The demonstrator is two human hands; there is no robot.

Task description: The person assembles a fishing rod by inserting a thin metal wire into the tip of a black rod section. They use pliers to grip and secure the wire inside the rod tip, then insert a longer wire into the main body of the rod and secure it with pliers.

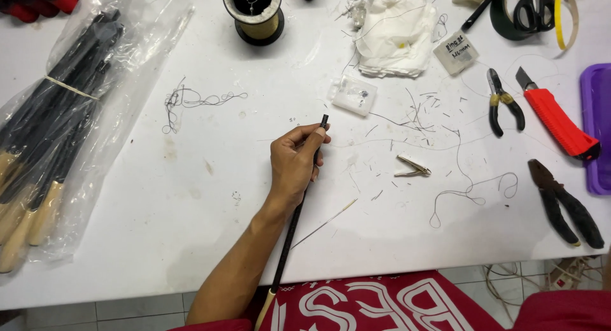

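Left hand (294,167) closed around slim black rod (299,210) near its upper end, thumb pressed along it, tip angled clear of the table; lower end running off the near edge. Grip firm, likely to steady the tip. Right hand out of view, grip unknown. White table (191,178) littered with thread clippings; nail clipper (414,167), pliers (505,103), red utility knife (558,119) lying right; bagged rods (51,127) left. Tiled floor below.

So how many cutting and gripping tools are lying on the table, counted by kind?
Pliers: 2, small yellow-banded pliers and big black pliers
Utility knife: 1, red utility knife
Scissors: 1, black scissors
Thread snips: 1, silver snips
Total: 5

The left hand holds a thin black rod, not counted; the right hand is out of view.
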